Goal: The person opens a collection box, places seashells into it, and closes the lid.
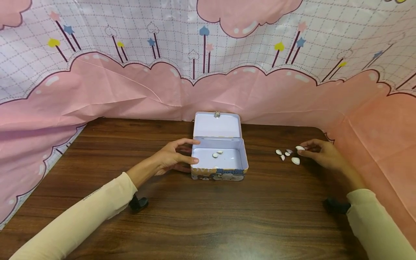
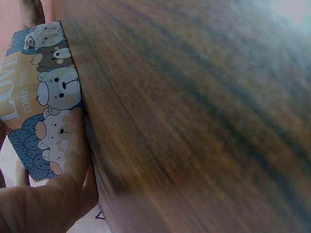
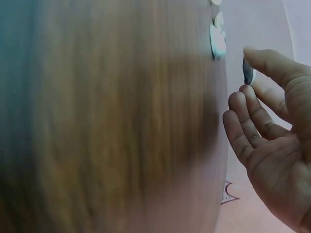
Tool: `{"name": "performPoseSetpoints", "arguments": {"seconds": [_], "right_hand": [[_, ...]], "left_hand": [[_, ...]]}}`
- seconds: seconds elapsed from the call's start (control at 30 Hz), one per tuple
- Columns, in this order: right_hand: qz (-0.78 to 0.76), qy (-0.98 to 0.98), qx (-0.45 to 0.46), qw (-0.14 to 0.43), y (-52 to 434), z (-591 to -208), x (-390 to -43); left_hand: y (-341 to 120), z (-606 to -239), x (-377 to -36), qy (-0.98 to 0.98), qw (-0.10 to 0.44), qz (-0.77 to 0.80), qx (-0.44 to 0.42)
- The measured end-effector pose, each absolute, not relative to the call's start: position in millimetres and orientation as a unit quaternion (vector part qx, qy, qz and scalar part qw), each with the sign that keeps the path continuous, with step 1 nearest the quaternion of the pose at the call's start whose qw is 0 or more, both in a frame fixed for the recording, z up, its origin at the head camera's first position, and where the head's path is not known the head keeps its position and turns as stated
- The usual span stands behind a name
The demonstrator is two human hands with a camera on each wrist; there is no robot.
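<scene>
An open tin box with bear prints and "LOVE" on its front stands mid-table, its lid tilted back. Two small seashells lie inside. At the box's left end rests my left hand, thumb and index finger reaching straight over the rim; the left wrist view shows its fingers against the printed tin. Over on the right, my right hand pinches a white seashell between thumb and index finger, other fingers loosely bent. Several loose seashells lie just left of that hand.
The dark wooden table ends at a pink patterned cloth hanging behind it and along the right side. Black wrist-worn pieces show below each forearm.
</scene>
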State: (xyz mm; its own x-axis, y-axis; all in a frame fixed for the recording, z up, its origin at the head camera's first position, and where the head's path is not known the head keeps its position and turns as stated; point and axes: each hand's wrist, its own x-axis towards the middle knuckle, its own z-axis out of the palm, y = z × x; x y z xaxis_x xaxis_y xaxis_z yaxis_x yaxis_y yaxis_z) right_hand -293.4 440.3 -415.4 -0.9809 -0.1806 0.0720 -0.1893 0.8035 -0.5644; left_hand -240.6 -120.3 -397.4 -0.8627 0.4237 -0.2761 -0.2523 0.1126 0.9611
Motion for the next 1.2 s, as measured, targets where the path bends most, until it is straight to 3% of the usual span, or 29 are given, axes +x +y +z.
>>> {"name": "performPoseSetpoints", "arguments": {"seconds": [0.4, 1.2], "right_hand": [[0.347, -0.934, 0.073, 0.047, 411.9, -404.2, -280.1], [0.419, -0.897, 0.137, 0.032, 349.9, -388.6, -269.9]], "left_hand": [[-119.3, -398.6, -241.4, 0.7, 0.251, 0.665, 0.065], [-119.1, -398.2, -241.9, 0.702, 0.256, 0.662, 0.063]]}}
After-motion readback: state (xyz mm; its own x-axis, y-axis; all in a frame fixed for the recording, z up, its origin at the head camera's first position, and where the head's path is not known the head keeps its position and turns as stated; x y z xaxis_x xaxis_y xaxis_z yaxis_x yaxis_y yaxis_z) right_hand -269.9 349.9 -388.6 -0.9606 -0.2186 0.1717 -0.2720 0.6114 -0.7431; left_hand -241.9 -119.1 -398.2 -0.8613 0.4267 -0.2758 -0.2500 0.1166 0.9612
